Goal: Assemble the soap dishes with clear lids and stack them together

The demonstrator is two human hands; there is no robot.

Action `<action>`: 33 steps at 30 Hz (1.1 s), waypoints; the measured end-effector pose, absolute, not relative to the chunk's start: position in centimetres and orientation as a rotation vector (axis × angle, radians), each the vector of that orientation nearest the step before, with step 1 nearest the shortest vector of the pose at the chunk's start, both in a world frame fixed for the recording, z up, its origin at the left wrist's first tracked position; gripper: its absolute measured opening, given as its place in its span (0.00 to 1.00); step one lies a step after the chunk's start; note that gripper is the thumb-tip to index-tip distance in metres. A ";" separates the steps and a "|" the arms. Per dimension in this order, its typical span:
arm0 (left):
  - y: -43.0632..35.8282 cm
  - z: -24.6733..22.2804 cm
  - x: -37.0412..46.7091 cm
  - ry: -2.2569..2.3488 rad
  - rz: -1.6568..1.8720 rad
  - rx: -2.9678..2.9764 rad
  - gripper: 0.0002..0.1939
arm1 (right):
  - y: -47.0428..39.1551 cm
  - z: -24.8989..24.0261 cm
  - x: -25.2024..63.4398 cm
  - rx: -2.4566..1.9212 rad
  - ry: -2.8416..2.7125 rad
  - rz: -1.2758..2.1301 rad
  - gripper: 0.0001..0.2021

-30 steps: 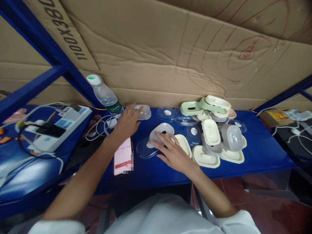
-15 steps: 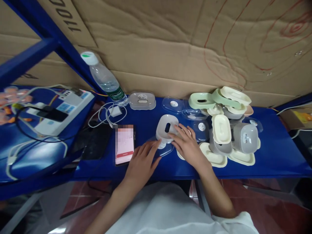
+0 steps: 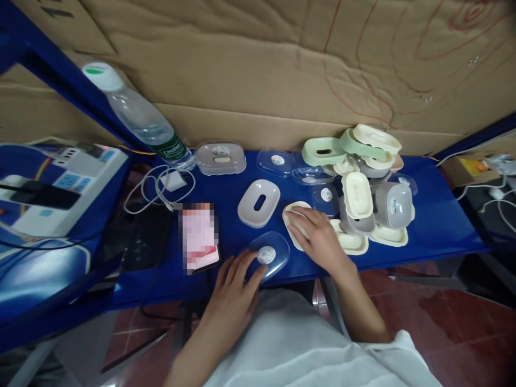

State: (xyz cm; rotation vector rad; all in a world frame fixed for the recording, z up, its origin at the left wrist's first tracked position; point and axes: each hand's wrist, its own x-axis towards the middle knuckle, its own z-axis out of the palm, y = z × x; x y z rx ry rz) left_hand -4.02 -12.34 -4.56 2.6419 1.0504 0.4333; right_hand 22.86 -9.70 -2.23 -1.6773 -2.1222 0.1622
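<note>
A pale grey soap-dish shell [image 3: 247, 209] with a dark oval slot lies on the blue table, apart from both hands. Closer to me is a clear plastic lid [image 3: 278, 258] with a round sticker. My left hand [image 3: 234, 287] rests at its left edge, fingers apart, the fingertips over the rim. My right hand [image 3: 322, 239] is bent over a cream soap-dish tray [image 3: 291, 212], fingers across its top and side; its thumb is hidden. To the right, cream trays [image 3: 357, 194] and grey shells [image 3: 397, 204] are stacked and leaning on each other.
A phone [image 3: 199, 236] lies left of my left hand, near a white cable and charger [image 3: 173, 181]. Behind stand a water bottle [image 3: 149, 126] and a lidded grey dish [image 3: 221, 161]. Green shells [image 3: 318, 153] and clear lids [image 3: 275, 163] lie along the back by the cardboard.
Both hands have let go of the grey shell, which now lies away from the clear lid. My right hand has moved onto the cream tray, my left to the lid's edge. The view has shifted.
</note>
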 end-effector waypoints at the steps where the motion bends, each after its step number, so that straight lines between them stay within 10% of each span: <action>1: -12.3 -4.8 -4.1 1.057 0.447 2.634 0.21 | -10.7 -2.5 23.4 -1.753 -2.091 0.142 0.18; 16: -11.6 0.0 -7.3 0.898 0.457 2.062 0.28 | -14.0 -4.7 24.2 -1.591 -2.102 0.379 0.22; 33: -10.4 -1.0 -8.0 1.301 0.956 2.059 0.23 | -5.4 -0.5 21.6 -1.519 -2.265 -0.102 0.13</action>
